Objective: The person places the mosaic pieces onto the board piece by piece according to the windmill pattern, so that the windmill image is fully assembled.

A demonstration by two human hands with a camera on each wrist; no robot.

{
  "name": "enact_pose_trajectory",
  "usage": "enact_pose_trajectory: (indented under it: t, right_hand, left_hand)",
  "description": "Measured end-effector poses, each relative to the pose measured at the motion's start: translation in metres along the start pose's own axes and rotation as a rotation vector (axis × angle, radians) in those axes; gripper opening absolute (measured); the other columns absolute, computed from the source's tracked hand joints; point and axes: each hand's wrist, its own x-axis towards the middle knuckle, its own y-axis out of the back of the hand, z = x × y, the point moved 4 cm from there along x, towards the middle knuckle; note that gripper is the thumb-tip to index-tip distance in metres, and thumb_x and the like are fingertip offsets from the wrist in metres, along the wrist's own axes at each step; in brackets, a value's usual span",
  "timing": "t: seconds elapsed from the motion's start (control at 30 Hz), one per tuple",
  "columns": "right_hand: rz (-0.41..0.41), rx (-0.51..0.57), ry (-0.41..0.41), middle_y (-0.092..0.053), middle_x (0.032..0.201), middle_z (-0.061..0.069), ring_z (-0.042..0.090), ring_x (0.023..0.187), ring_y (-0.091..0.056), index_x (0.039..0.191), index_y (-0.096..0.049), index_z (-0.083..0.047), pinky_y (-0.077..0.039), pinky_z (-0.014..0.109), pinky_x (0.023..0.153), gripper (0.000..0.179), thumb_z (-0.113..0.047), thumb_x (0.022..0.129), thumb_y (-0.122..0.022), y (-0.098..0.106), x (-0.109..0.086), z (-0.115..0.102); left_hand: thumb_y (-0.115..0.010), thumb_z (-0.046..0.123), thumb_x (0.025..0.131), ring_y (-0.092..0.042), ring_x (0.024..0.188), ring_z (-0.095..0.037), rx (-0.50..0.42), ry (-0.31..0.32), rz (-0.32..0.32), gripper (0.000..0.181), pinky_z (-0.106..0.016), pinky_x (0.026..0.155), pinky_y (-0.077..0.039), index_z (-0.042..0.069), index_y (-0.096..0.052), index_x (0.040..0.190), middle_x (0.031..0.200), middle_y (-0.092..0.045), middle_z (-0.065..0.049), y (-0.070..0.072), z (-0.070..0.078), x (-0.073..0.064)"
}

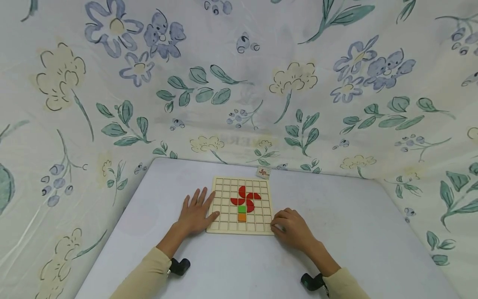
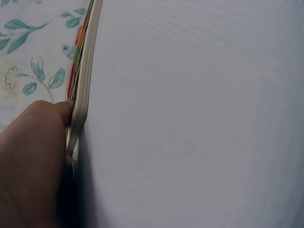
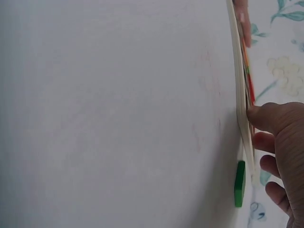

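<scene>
A square wooden grid board [image 1: 224, 226] lies flat on the white table. Red quarter-round pieces [image 1: 242, 192] form a pinwheel on it, with a green square [image 1: 242, 209] and an orange square [image 1: 242, 217] directly below. My left hand [image 1: 196, 214] has its fingers spread at the board's left side, the thumb over its edge. At the lower right edge, my right hand [image 1: 293, 227] holds the board with bent fingers, its thumb [image 3: 266, 116] on the rim. A loose green piece [image 3: 240, 184] sits beside the board, near the right fingers. The fingers' undersides are partly hidden.
A small card [image 1: 263, 172] with a red pinwheel picture lies just beyond the board's far edge. White table surface [image 1: 354, 224] extends around the board. Behind it hangs a floral cloth [image 1: 239, 83]. Black wrist cameras [image 1: 181, 266] stick out by both sleeves.
</scene>
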Motion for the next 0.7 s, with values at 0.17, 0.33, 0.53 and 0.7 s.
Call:
enact_pose_trajectory:
  t: [0.17, 0.33, 0.53, 0.7]
  right_hand:
    - [0.005, -0.024, -0.025, -0.067, 0.089, -0.006, 0.012, 0.086, -0.057, 0.082, -0.076, -0.018, -0.045, 0.032, 0.070, 0.013, -0.014, 0.075, -0.086, 0.006, -0.010, 0.007]
    - [0.005, -0.037, -0.045, -0.067, 0.088, -0.005, 0.013, 0.085, -0.057, 0.080, -0.076, -0.017, -0.047, 0.033, 0.070, 0.014, -0.013, 0.073, -0.088, 0.010, -0.016, 0.013]
    - [-0.028, -0.054, -0.121, -0.067, 0.094, -0.001, 0.017, 0.088, -0.057, 0.079, -0.077, -0.017, -0.049, 0.038, 0.074, 0.014, -0.014, 0.072, -0.088, 0.015, -0.024, 0.020]
    - [-0.048, -0.049, -0.168, -0.068, 0.094, -0.001, 0.018, 0.087, -0.059, 0.083, -0.078, -0.018, -0.049, 0.039, 0.075, 0.016, -0.015, 0.072, -0.089, 0.017, -0.027, 0.025]
  left_hand:
    - [-0.046, 0.057, 0.097, -0.004, 0.147, -0.041, -0.002, 0.001, 0.004, 0.078, -0.063, 0.112, -0.004, 0.012, -0.025, 0.157, 0.162, -0.012, -0.019, 0.000, 0.000, 0.000]
    - [-0.046, 0.057, 0.097, -0.004, 0.147, -0.040, 0.001, 0.004, 0.005, 0.078, -0.062, 0.113, -0.003, 0.013, -0.025, 0.157, 0.162, -0.011, -0.019, -0.001, 0.000, 0.001]
    - [-0.047, 0.056, 0.097, -0.002, 0.148, -0.040, -0.004, 0.006, 0.001, 0.078, -0.062, 0.113, -0.002, 0.013, -0.024, 0.157, 0.162, -0.010, -0.019, -0.004, -0.002, 0.002]
    - [-0.044, 0.058, 0.097, -0.003, 0.148, -0.040, 0.001, 0.005, 0.006, 0.078, -0.061, 0.113, -0.002, 0.013, -0.024, 0.158, 0.162, -0.011, -0.018, -0.006, -0.004, 0.002]
